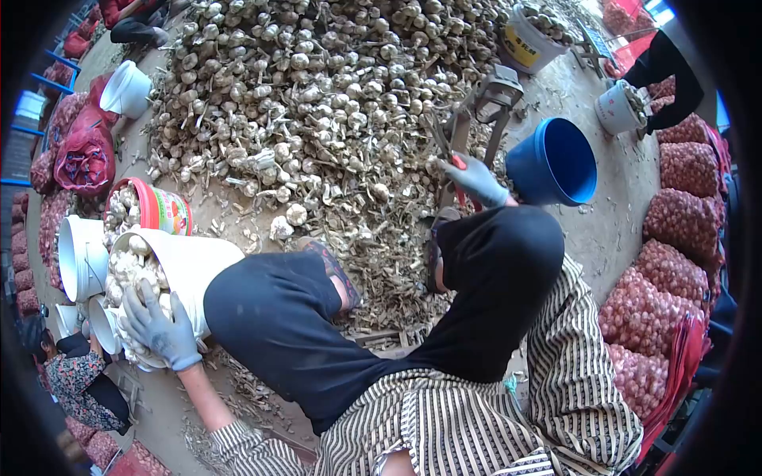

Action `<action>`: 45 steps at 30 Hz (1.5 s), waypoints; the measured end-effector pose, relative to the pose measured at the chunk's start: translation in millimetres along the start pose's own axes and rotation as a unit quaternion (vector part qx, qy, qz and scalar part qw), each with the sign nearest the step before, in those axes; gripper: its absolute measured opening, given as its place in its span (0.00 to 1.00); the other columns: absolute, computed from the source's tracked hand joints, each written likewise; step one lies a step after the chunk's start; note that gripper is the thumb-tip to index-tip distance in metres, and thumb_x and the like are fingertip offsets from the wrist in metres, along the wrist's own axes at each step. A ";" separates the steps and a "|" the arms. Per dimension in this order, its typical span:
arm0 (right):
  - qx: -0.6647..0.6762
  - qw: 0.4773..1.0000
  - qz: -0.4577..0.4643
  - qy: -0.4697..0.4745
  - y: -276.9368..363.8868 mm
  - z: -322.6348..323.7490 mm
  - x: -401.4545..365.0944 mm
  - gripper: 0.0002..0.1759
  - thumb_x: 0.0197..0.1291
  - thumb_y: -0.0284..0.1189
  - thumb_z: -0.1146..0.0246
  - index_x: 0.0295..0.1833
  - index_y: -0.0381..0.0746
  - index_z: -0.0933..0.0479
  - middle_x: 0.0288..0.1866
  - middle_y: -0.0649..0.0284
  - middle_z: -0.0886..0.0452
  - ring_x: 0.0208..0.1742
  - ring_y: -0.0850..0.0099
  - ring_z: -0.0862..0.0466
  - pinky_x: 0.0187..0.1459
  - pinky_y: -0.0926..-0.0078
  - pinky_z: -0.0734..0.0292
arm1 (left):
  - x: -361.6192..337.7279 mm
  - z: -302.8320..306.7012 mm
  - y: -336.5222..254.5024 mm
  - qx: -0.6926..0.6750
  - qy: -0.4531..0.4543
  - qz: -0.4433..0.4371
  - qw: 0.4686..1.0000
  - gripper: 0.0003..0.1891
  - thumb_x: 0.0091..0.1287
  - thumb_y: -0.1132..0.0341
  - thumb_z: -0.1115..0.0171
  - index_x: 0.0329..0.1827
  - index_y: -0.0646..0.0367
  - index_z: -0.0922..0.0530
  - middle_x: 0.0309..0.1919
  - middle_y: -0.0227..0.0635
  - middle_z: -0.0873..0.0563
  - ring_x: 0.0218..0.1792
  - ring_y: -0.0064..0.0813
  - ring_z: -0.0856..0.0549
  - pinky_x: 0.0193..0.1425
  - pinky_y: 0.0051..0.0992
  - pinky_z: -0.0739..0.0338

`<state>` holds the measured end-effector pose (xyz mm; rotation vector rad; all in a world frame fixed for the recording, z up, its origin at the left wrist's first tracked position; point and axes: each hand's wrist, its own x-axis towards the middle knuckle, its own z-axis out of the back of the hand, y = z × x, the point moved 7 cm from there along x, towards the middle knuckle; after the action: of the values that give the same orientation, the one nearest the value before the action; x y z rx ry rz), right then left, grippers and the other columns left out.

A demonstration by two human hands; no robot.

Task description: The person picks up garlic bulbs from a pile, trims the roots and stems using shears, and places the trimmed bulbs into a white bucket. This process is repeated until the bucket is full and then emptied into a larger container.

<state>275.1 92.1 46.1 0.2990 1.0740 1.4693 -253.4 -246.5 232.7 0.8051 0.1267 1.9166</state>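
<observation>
My left hand, in a grey glove, lies with spread fingers on the garlic bulbs at the mouth of a tilted white bucket. My right hand, gloved too, is closed around a red-handled tool beside a metal stand with a raised top. A blue bucket lies tipped just right of that hand. Ahead of my knees spreads a big heap of garlic bulbs, with cut stalks and husks between my feet.
A red bucket and white buckets stand at the left. Net sacks of garlic line the right side. One person sits at lower left; others are at upper left and upper right.
</observation>
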 end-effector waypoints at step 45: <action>-0.043 0.584 0.773 0.245 434.8 -26.9 -318.2 0.47 0.73 0.58 0.42 0.73 0.22 0.34 0.56 0.43 0.16 0.57 0.54 0.13 0.61 0.54 0.17 | 2.5 -2.8 32.1 -0.154 -0.092 0.080 0.981 0.33 0.65 0.48 0.34 0.70 0.55 0.25 0.71 0.47 0.25 0.74 0.47 0.29 0.80 0.51 0.44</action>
<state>49.6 -131.9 482.0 0.9475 1.0943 3.3369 -280.3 -259.2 245.3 0.7932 -0.3503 1.9365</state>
